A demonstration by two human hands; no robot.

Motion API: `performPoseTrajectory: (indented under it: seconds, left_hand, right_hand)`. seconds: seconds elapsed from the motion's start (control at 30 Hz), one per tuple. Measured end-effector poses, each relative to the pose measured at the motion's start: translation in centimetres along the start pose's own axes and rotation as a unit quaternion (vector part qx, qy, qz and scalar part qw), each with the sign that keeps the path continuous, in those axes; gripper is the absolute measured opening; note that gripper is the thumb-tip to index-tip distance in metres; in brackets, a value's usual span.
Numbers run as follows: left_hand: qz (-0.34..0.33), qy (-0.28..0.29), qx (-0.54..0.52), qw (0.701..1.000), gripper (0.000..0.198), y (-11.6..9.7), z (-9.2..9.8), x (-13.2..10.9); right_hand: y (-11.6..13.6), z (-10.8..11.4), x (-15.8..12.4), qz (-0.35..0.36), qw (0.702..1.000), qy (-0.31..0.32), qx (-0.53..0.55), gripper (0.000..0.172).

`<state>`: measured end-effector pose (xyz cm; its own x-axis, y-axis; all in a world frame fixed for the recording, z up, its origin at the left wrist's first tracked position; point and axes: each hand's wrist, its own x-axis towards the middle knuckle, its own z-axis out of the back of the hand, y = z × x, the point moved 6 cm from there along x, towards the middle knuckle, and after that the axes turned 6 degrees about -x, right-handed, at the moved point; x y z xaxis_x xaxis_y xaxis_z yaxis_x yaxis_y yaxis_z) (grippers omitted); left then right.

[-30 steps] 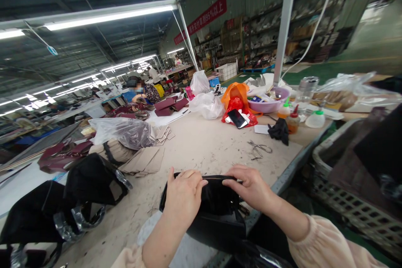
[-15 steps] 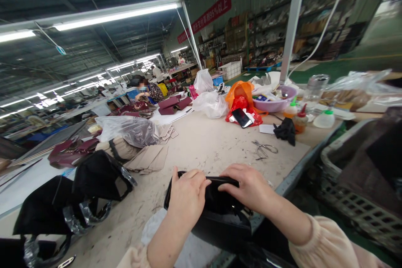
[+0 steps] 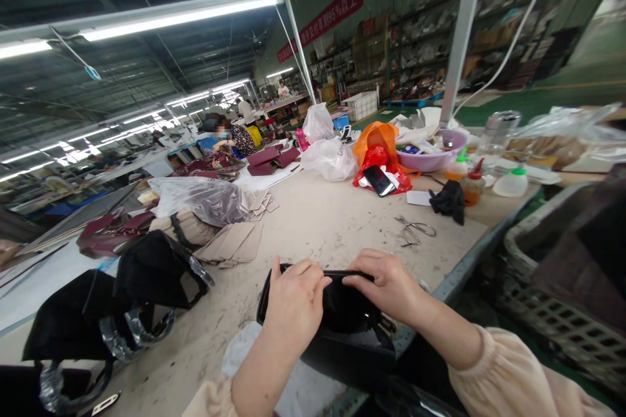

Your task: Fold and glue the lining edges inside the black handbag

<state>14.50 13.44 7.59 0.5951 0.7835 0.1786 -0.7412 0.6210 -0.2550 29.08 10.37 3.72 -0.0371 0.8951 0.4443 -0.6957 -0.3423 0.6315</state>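
Observation:
A black handbag [image 3: 349, 355] stands at the near edge of the table, its mouth open and facing up. My left hand [image 3: 298, 296] is closed over the far rim at the left, thumb toward the middle. Along the same rim, to the right, my right hand [image 3: 384, 283] pinches the edge between thumb and fingers. A short gap of rim shows between the two hands. Beneath the bag lies a crumpled white plastic sheet [image 3: 239, 345]. The bag's inside is dark, and its lower part is cut off by the frame.
Several black bags [image 3: 156, 267] with plastic-wrapped handles lie at the left. Scissors [image 3: 415, 229], a phone [image 3: 379, 180], a black cloth [image 3: 447, 202] and glue bottles [image 3: 473, 186] are at the right. A plastic crate [image 3: 562, 313] stands beside the table. Another person [image 3: 237, 137] sits farther back.
The view has shifted slightly. Both hands keep their hold on the bag's rim, with hardly any movement along it.

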Motion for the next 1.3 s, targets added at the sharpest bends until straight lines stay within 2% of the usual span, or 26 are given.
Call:
performPoseTrajectory:
  seconds: [0.63,0.83,1.3]
  left_hand:
    - [0.037,-0.023,-0.062,0.997,0.013,0.6,0.3,-0.3]
    - [0.053,-0.044,-0.071,0.995,0.011,1.5,0.6,-0.7]
    - [0.058,-0.037,-0.062,0.996,0.015,1.8,0.6,-0.5]
  right_hand:
    - [1.1,0.1,0.1,0.015,0.999,0.021,0.022,0.020]
    - [0.9,0.1,-0.3,0.008,1.000,0.015,0.027,0.020]
    - [0.9,-0.1,-0.5,0.003,0.999,0.017,0.038,0.019]
